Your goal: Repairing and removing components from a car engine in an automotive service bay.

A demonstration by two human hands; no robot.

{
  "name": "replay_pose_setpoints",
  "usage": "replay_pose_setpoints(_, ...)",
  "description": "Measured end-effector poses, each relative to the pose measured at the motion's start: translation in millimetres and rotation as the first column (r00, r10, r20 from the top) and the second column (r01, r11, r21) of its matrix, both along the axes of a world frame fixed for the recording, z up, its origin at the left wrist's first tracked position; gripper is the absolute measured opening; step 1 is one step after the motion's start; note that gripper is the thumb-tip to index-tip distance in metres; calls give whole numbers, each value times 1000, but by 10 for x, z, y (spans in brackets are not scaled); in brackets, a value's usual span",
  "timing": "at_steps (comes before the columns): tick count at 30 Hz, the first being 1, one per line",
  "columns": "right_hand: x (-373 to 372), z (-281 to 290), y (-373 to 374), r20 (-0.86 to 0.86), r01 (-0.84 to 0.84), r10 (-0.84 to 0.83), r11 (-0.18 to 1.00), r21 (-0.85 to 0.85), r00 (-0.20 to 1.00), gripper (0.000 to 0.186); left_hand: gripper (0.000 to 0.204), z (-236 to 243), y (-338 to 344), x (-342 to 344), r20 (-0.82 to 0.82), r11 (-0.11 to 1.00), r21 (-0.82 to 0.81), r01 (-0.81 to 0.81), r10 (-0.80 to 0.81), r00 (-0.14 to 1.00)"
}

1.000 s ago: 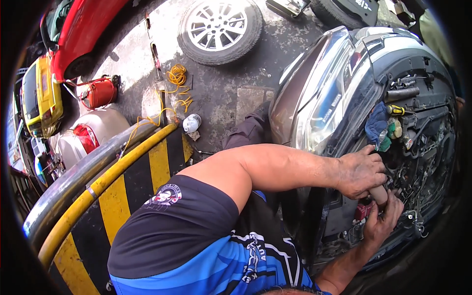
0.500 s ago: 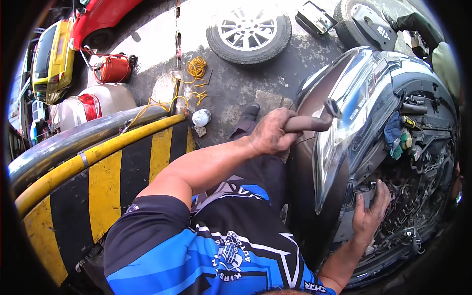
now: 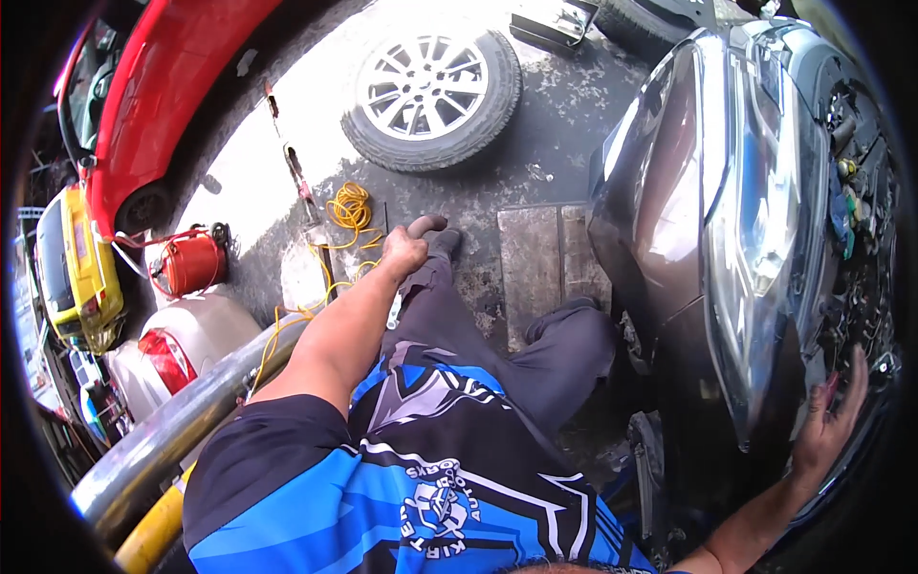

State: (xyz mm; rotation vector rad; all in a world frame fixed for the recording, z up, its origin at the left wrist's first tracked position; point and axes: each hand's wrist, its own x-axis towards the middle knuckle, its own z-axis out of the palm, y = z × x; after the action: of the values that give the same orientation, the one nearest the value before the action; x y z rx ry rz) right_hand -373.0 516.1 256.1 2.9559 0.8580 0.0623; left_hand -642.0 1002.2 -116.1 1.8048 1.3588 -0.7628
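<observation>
My left hand point(image 3: 404, 253) grips a curved pinkish-grey hose point(image 3: 426, 226) out over my lower leg, away from the car. My right hand point(image 3: 828, 421), fingers apart, is at the edge of the open engine bay point(image 3: 841, 297) on the far right; whether its fingertips touch a part cannot be made out. Beside it is the car's dark front corner with a clear headlight point(image 3: 741, 239). Small tools and rags point(image 3: 843, 215) lie farther up in the bay. A pale elongated object point(image 3: 393, 310) shows against my trouser leg, below my left hand.
A loose alloy wheel point(image 3: 424, 93), yellow coiled hose point(image 3: 349, 206) and a worn board point(image 3: 529, 258) lie on the floor. A metal rail point(image 3: 153, 426), red tank point(image 3: 188, 258), red car point(image 3: 143, 115) and yellow car point(image 3: 72, 258) stand at my left.
My left hand lifts the hose out of the engine bay and swings it left, away from the car. My right hand lets go of it and stays at the bay. The view shifts too.
</observation>
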Motion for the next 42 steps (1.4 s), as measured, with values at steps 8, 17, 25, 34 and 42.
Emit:
replay_pose_setpoints(8, -1146, -1021, 1563, -291, 109, -18, 948, 300, 957, 63, 44, -2321, 1027, -843, -137, 998, -54, -30, 22, 990)
replay_pose_setpoints(17, -1644, -2666, 3520, -630, -56, 16, 997, -45, 776, 60, 34, -4154, 1574, -1633, -130, 962, -64, -266, 256, 958)
replay_pose_setpoints(25, -1899, -3584, 3898, -721, -103, -76, 974, -202, 689, 55, 46, -5537, 1999, -1847, -159, 826, -134, -547, 527, 835)
replay_pose_setpoints(34, -1972, -3670, 3842, -781, -86, -37, 990, -116, 624, 55, 46, -5792, 2313, -3021, -239, 997, 35, 70, -60, 969)
replay_pose_setpoints(42, -2270, -2846, 3078, -678, 441, -251, 889, 121, 691, 40, 37, -3240, 1374, -1883, 226, 960, 129, -247, 214, 950)
